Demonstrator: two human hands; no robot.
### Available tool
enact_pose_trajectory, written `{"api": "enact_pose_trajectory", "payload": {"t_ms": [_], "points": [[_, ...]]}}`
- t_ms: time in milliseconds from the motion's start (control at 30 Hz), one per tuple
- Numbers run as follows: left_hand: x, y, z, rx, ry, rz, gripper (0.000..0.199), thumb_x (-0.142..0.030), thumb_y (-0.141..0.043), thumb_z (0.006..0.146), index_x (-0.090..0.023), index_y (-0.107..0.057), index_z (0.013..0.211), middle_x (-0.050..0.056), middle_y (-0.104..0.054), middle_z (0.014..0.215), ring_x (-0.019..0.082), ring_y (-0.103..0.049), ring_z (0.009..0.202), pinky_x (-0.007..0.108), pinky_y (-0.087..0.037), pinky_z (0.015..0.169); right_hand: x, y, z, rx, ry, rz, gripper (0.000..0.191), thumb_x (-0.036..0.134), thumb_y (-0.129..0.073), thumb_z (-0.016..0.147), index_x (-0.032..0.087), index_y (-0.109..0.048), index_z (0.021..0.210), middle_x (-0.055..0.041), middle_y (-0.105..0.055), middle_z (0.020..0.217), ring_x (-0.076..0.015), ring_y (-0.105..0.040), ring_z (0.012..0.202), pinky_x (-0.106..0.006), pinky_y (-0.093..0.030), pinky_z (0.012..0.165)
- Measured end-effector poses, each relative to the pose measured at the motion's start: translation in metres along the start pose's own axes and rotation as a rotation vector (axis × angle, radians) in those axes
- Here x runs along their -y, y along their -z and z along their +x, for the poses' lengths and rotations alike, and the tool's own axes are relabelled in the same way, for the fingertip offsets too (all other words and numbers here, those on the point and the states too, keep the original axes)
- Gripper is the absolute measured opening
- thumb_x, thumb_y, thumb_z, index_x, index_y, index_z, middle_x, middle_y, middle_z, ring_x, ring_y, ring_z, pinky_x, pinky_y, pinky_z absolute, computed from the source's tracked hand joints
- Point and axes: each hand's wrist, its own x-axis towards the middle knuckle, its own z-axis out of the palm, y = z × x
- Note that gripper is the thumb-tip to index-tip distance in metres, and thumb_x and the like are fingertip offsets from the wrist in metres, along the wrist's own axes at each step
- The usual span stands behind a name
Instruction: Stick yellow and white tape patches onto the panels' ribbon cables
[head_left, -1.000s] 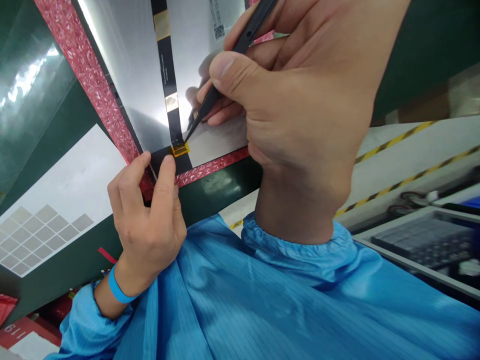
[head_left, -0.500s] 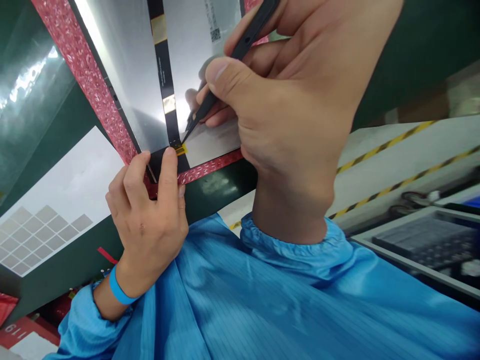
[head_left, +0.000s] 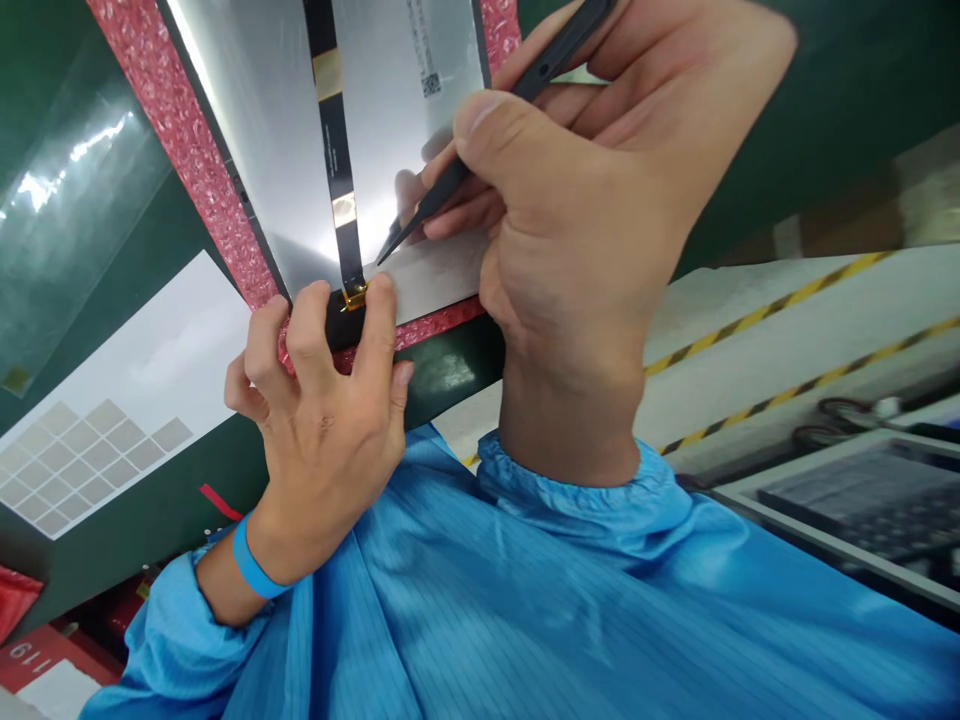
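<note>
A silvery display panel (head_left: 262, 150) lies on pink bubble wrap (head_left: 172, 150), a black flex cable (head_left: 337, 150) running down its back. At the cable's lower end is a small gold-yellow connector piece (head_left: 355, 297). My left hand (head_left: 322, 410) rests at the panel's lower edge with bent, spread fingers, the index fingertip just right of the connector. In my right hand (head_left: 585, 210), pinched between thumb and fingers, are black pointed tweezers (head_left: 442, 190). Their tip hovers over or touches the panel, up and right of the connector; which one I cannot tell.
A white sheet with grey squares (head_left: 172, 370) lies on the green table left of the panel, below a clear plastic bag (head_left: 75, 220). At the lower left is a red box (head_left: 45, 655). Yellow-black striped tape (head_left: 780, 300) and a grey-framed tray (head_left: 862, 500) are at the right.
The tweezers' tip has moved up and right, off the connector. My left hand has shifted right, its index finger passing from the connector's left side to its right.
</note>
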Motion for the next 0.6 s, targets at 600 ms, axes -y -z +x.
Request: {"api": "enact_pose_trajectory", "payload": {"t_ms": [600], "points": [[-0.004, -0.005, -0.005, -0.046, 0.098, 0.023, 0.050, -0.043, -0.066, 0.102, -0.030, -0.061, 0.150, 0.018, -0.048, 0.164, 0.046, -0.039, 0.150, 0.066, -0.026, 0.115, -0.025, -0.004, 0.002, -0.134, -0.001, 0.130, 0.026, -0.003, -0.063, 0.081, 0.023, -0.059, 0.079, 0.0042, -0.062, 0.059, -0.0192, -0.070, 0.050, -0.019, -0.049, 0.032]]}}
